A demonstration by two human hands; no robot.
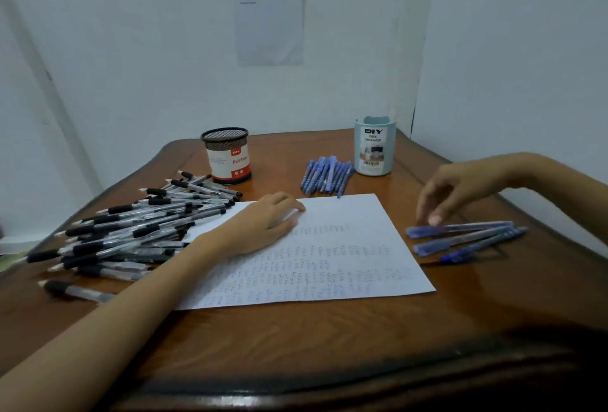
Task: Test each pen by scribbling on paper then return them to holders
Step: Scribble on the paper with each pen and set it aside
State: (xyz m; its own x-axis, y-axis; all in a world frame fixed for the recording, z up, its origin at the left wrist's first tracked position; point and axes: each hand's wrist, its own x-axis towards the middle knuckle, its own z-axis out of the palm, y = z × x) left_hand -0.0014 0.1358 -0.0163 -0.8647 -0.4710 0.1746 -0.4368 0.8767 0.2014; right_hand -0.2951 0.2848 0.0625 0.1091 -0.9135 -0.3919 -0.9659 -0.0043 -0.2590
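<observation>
The brown wooden bench (329,346) is closest to me, and a bare arm lies across it. That arm ends in the left hand (263,224). The left hand rests flat on the top left part of the paper (345,247), fingers loose, holding nothing. It just presses the sheet down. The paper is full of small scribbles.

The right hand (457,191) hangs over three blue pens (460,240) that lie side by side on the bench, just right of the paper. Its fingertips point down at the top pen (460,228), near the left end. The hand is blurry, so I cannot tell if it pinches the pen or only touches it.

A pen like this is light, thin and stiff. It is smooth and round, so it may roll or slip. I think it is best to pinch it near the middle with the thumb and two fingers.

A big pile of black pens (131,234) lies left of the paper. Behind it stands a black mesh holder (227,155). A bunch of blue pens (325,175) lies beside a pale blue holder (373,148) at the back.
</observation>
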